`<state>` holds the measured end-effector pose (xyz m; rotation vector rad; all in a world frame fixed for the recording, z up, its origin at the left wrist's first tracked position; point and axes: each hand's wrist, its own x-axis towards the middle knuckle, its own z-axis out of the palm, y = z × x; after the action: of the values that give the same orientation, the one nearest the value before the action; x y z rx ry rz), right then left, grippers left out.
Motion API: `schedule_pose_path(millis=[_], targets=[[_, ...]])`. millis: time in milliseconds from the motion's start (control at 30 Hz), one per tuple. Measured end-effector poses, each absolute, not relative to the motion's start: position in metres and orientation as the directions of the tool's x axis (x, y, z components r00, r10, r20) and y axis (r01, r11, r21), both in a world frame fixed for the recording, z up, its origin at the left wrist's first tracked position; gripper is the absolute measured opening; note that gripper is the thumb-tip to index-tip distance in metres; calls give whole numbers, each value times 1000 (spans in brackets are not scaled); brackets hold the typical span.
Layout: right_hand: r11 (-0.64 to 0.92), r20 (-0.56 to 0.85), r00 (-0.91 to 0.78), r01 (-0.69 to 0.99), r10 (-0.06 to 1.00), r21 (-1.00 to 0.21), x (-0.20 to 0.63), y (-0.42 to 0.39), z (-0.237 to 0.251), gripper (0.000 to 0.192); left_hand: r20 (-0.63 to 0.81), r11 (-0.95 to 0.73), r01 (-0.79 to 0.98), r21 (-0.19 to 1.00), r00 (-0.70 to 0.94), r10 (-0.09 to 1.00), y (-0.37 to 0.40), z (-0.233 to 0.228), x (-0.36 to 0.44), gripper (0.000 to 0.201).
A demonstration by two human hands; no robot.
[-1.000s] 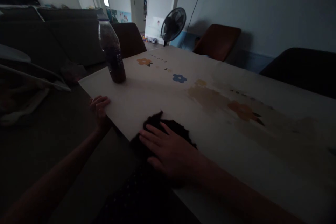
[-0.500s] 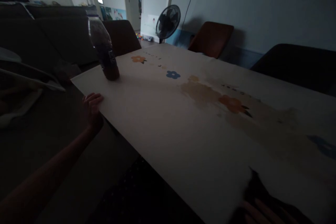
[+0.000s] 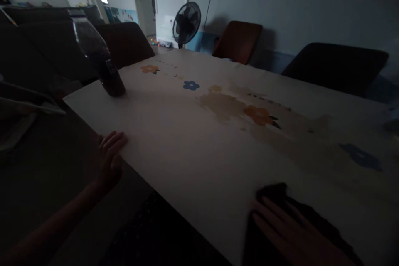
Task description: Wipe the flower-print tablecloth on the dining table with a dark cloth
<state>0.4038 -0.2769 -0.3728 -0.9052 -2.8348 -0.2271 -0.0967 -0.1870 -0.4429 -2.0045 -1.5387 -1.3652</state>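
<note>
Right hand [image 3: 296, 232]: fingers extended, laid flat and close together over the cloth [image 3: 274, 192], palm down. No pinch shows; whether the thumb holds the cloth cannot be told, as it is out of sight.

Cloth: dark, under the right hand, on the near right part of the table [image 3: 174, 141]. A raised corner projects ahead of the fingertips. For even contact, the corner would best be tucked under the fingers; a loose corner may fold back and leave part of the surface uncovered.

Left hand [image 3: 109, 156]: fingers loosely extended, tips on the near edge, closed around nothing visible. This placement suits a steadying role. Light downward pressure should suffice; pulling on the edge could disturb the surface.

Work in hand, by judgement: passing the cloth over the table. Apply pressure through the full length of the fingers rather than the tips alone. Use straight, overlapping strokes.

Tan patch [image 3: 224, 106]: beyond the cloth, extending right around the orange flower [image 3: 258, 115]. Whether it is wet cannot be told. If damp, work from its rim inward to limit spreading.

Bottle [image 3: 101, 56]: on the far left part of the table, beyond the left hand and well apart from the cloth. Keep long strokes clear of its base; a tall, part-filled bottle may tip if struck.
</note>
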Motion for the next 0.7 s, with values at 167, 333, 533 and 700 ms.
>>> schedule_pose_path(millis=[167,333,533,700], targets=[[811,175,-798,584,576,-8,355,-235,-348,78,900,-450,859,244,-28,436,-172,-450,-84,50],[857,133,-850,488,509,-164,309,-176,-346,61,919,-447,854,266,-86,384,-162,-457,-86,56],[878,78,-885,440,460,-187,224,-101,-346,54,933,-442,860,253,-96,347,-159,-463,-87,48],[848,68,-853,499,517,-178,153,-52,-346,50,935,-441,861,255,-103,339,-156,-464,-86,49]])
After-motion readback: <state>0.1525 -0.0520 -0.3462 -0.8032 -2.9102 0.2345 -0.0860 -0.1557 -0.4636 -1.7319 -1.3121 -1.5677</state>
